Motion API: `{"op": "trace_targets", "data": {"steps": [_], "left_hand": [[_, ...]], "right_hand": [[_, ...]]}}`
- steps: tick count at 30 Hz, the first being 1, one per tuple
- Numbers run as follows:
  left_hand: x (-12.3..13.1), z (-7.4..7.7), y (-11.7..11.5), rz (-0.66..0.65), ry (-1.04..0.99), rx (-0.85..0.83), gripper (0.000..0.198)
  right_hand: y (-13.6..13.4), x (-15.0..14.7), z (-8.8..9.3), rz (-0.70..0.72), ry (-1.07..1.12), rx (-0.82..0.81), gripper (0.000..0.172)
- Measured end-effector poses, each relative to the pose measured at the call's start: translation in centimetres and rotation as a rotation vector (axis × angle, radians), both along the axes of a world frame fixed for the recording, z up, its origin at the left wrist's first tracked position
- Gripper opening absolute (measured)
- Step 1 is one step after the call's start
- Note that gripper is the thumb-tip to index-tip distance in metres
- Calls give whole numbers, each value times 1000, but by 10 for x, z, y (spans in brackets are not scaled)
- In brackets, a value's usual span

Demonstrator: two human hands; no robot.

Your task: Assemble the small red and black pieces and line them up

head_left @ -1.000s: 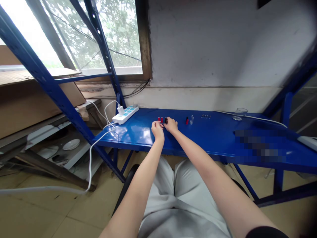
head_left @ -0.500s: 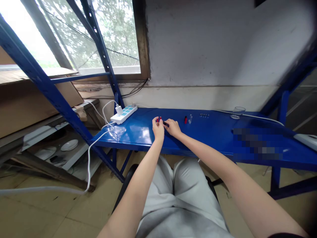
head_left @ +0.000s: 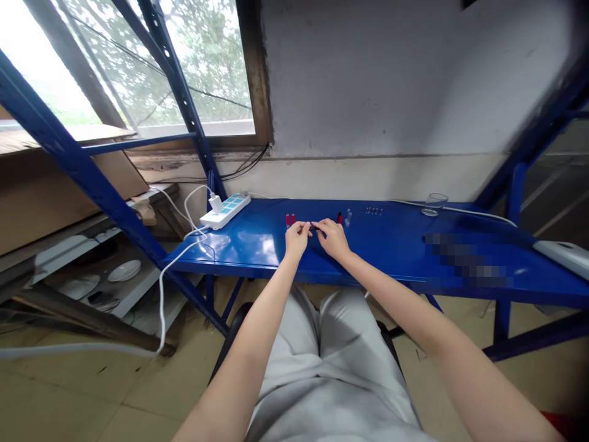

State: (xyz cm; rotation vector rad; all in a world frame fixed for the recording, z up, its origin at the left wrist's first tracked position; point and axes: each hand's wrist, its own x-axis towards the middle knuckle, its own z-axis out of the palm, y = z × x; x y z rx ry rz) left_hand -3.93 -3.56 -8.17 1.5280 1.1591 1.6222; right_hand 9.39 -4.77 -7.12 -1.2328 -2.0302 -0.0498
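My left hand (head_left: 297, 238) and my right hand (head_left: 333, 238) meet over the front half of the blue table. Between their pinched fingertips is a small dark stick-like piece (head_left: 313, 229), with an end in each hand; it is too small to make out its kind. Just behind my left hand stand two small red tubes (head_left: 293, 219), their lower parts partly hidden. A red tube with a black top (head_left: 340, 218) stands behind my right hand, beside a small clear tube (head_left: 348, 217). Further right, several tiny pale pieces (head_left: 374, 211) lie in rows.
A white power strip (head_left: 225, 212) with a plugged-in charger lies at the table's left end, its cable hanging over the edge. At the back right stands a clear glass (head_left: 434, 205). A blurred-out dark object (head_left: 464, 261) and a white device (head_left: 564, 261) are at the right.
The hands have shifted slightly right and apart, uncovering the two red tubes behind my left hand. The dark piece now spans both hands' fingertips. The view has moved a little.
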Motion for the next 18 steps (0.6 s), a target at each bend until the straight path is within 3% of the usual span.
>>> {"op": "trace_targets", "data": {"steps": [10, 18], "left_hand": [[0, 1, 0, -22, -48, -40, 23], [3, 3, -2, -182, -60, -50, 26]], "right_hand": [[1, 21, 2, -62, 508, -116, 38], [5, 19, -3, 43, 421, -301, 49]]}}
